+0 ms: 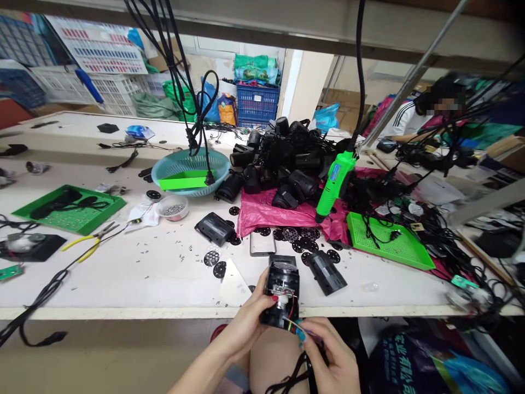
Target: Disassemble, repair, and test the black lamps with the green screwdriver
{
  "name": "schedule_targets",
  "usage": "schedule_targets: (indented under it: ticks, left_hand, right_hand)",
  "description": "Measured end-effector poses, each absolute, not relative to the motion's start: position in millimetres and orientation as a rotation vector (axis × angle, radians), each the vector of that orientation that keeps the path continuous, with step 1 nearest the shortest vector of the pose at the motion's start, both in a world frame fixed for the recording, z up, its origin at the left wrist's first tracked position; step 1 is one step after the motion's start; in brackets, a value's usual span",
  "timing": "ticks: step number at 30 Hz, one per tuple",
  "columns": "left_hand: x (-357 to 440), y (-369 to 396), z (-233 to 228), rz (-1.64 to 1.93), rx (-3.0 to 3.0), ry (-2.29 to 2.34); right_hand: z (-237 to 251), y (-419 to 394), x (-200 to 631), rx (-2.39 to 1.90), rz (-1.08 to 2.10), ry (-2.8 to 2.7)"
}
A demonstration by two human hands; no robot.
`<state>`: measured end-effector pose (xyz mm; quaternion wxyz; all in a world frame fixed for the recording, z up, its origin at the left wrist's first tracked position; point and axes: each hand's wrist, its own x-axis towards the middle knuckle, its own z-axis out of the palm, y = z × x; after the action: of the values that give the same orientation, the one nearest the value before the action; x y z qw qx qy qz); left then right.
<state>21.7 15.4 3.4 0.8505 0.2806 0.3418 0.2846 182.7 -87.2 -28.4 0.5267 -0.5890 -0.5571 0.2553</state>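
My left hand (259, 303) grips a black plastic housing (282, 284) at the table's front edge. Its open side faces me and shows a white part, a motor-like piece and a red wire inside. Close to the housing's lower end, my right hand (326, 347) pinches thin coloured wires (294, 326). A black cable (291, 378) hangs below that hand. Just right of the housing lies a loose black shell (327, 272), and another black shell (214, 229) lies further left. Above and to the right hangs a green electric screwdriver (336, 183), touched by neither hand.
Black housings (287, 158) are heaped on a pink sheet (266, 213). A blue colander (191, 164), a tub of screws (173, 208), yellow-handled pliers (92, 241) and green trays (389, 241) stand around. Black discs and screws are scattered. Cables hang overhead; a person (414, 117) sits at back right.
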Motion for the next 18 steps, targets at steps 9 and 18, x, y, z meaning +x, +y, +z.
schedule_targets:
  ticks: [9, 18]
  left_hand:
    - [17, 18, -11, 0.575, 0.872, 0.709]
    - [14, 20, -10, 0.517, 1.022, 0.715]
  right_hand:
    - [-9, -75, 183, -1.443, 0.601, -1.639]
    - [4, -69, 183, -1.56, 0.777, -1.656]
